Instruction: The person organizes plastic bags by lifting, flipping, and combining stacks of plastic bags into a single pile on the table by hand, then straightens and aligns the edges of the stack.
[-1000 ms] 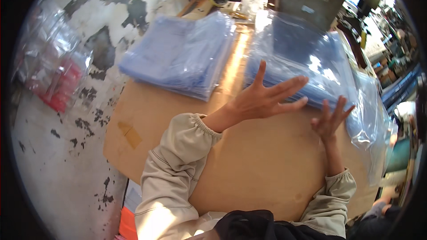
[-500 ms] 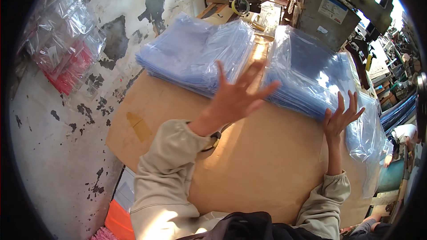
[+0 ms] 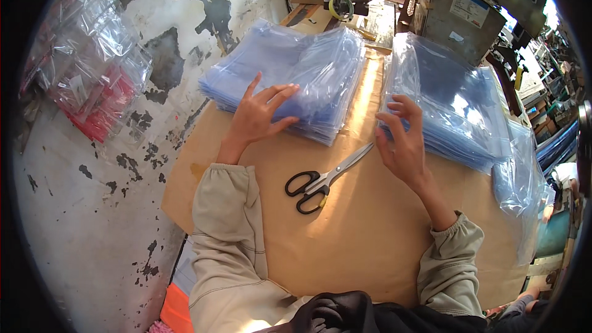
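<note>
Brown tabletop (image 3: 357, 246) bears black-handled scissors (image 3: 319, 184). Beyond, the empty right hand (image 3: 401, 142) curls loosely beside the right stack (image 3: 456, 92); the left hand (image 3: 256, 111), fingers spread, grips nothing over the left stack (image 3: 283, 55), contact unclear. Both stacks, glossy, bluish, clear plastic, lie toward the far side. Since earlier, the left hand has shifted left, uncovering the scissors; the right has come inward.

Patchy wht wall (image 3: 80, 222) L of brn tbl (image 3: 357, 246) w/ sunlight streak (image 3: 369, 89).
</note>
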A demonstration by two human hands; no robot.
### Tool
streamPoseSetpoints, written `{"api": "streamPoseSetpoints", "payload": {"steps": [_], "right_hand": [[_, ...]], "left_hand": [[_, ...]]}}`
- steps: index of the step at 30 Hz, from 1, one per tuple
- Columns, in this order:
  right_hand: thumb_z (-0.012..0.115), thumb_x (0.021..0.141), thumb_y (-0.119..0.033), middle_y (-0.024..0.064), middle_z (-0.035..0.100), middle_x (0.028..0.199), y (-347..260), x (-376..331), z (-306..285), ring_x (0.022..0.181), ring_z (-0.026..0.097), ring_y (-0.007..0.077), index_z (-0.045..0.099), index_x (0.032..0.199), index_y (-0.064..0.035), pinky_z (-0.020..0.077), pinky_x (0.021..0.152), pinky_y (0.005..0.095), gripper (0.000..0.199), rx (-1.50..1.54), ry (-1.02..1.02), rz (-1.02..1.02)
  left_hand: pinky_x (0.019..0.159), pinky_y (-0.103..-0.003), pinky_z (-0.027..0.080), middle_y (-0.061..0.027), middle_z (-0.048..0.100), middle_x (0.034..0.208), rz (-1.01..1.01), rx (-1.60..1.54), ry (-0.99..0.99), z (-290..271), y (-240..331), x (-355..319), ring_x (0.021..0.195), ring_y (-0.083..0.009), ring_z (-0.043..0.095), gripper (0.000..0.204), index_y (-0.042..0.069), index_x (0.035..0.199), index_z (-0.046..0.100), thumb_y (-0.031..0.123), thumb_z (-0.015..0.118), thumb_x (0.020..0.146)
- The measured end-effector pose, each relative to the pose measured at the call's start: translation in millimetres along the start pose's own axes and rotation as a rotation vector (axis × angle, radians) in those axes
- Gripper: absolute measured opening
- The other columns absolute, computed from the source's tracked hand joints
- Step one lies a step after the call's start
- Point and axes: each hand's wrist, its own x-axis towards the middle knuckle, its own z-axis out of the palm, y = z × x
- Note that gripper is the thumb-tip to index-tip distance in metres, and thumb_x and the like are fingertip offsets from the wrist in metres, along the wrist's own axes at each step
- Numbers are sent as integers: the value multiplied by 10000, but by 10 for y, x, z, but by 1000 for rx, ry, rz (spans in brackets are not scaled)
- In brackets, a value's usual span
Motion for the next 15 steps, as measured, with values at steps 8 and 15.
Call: {"api": "streamPoseSetpoints", "payload": {"steps": [8, 15], "right_hand": [[607, 765, -132, 132, 403, 1255, -197, 116, 325, 1045, 498, 285, 546, 1029, -26, 415, 865, 362, 292, 96, -187, 25], [562, 820, -325, 89, 537, 1153, -125, 188, 541, 1107, 479, 213, 573, 1039, -44, 292, 977, 466, 356, -37, -335, -57]], "left_hand": [[670, -369, 474, -161, 609, 873, -223, -155, 434, -16, -98, 282, 732, -315, 598, 375, 45, 1109, 518, 198, 616, 781], [595, -291, 461, -193, 610, 811, -496, -257, 530, 24, -197, 429, 670, -240, 602, 338, -7, 1034, 547, 278, 535, 852]]}}
